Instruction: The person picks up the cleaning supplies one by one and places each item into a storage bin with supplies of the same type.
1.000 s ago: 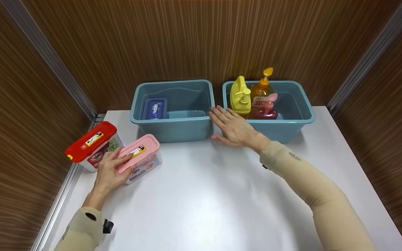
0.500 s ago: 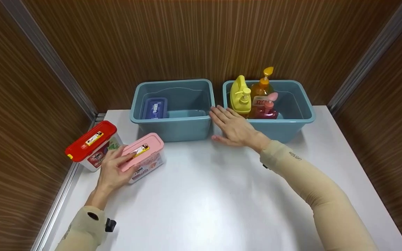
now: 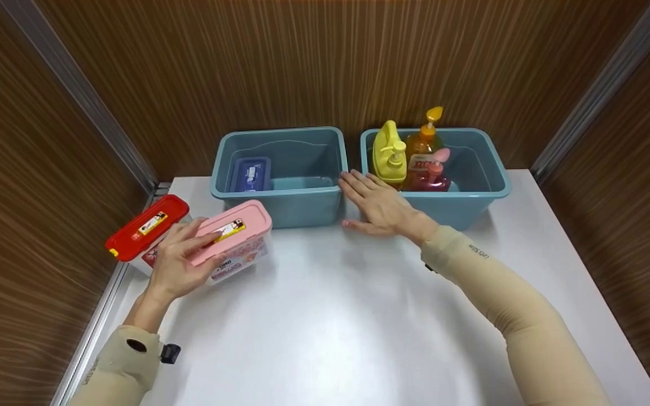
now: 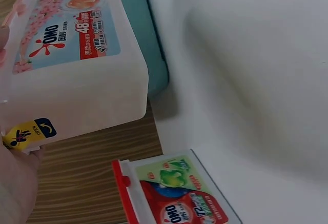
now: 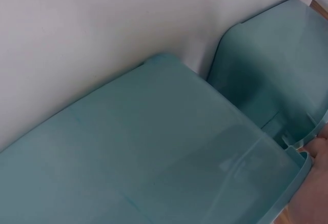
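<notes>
My left hand (image 3: pixel 181 262) grips a white OMO laundry capsule tub with a pink lid (image 3: pixel 251 217), its fingers over the lid and the thumb along the near side. In the left wrist view this tub (image 4: pixel 82 80) hangs tilted above the table. Just left of it stands a second OMO tub with a red lid (image 3: pixel 147 228), partly behind the hand. My right hand (image 3: pixel 381 208) lies with straight fingers at the gap between two blue-green bins, touching the rims. The right wrist view shows only part of that hand (image 5: pixel 312 183) beside the rims.
The left bin (image 3: pixel 280 210) contains a purple-blue lidded box (image 3: pixel 251 175). In the right bin (image 3: pixel 449 210) stand a yellow jug (image 3: pixel 388 160), an orange pump bottle (image 3: pixel 424 144) and a pink-red pump bottle (image 3: pixel 432 181). Wood-grain walls (image 3: pixel 325 67) enclose the white table (image 3: pixel 325 321).
My left hand has raised the pink-lidded tub off the table and moved it slightly right and away from me. The right hand has stayed at the bins; the red-lidded tub has not moved.
</notes>
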`<state>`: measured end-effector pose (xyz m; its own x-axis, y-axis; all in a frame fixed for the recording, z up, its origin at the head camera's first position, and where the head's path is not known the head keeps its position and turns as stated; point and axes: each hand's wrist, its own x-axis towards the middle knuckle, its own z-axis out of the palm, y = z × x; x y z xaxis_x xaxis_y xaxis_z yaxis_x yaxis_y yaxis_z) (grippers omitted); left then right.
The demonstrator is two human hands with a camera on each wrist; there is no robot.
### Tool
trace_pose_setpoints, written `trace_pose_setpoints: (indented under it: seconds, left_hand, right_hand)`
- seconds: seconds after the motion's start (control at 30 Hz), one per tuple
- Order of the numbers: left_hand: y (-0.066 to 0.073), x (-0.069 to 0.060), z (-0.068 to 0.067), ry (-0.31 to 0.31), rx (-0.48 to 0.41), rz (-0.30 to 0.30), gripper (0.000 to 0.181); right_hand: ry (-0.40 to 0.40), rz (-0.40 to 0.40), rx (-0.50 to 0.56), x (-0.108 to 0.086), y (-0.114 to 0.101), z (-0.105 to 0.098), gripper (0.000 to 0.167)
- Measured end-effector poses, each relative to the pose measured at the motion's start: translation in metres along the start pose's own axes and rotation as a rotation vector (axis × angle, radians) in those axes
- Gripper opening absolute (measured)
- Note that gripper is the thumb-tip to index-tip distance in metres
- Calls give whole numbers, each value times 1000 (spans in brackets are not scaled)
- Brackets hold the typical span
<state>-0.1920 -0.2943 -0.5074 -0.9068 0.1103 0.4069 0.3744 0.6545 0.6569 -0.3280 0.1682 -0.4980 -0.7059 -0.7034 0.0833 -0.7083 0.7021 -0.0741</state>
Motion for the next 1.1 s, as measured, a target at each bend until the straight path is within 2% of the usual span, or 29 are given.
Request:
trace_pose_setpoints:
  seconds: [0.17, 0.4, 0.8, 1.1]
  left_hand:
    - [11, 12, -9, 16, -25, 50, 50]
    - [24, 31, -22, 27, -13, 144, 49]
    - [52, 76, -41, -8, -27, 208, 47]
    - [69, 111, -44, -51, -59, 186, 46]
  right_hand:
    - [8, -1, 19, 1, 0, -2, 100]
    - [-33, 22, 9, 0, 0, -3, 107]
    - [-32, 32, 27, -3, -3, -3, 110]
    - [-29, 34, 32, -7, -5, -4, 110]
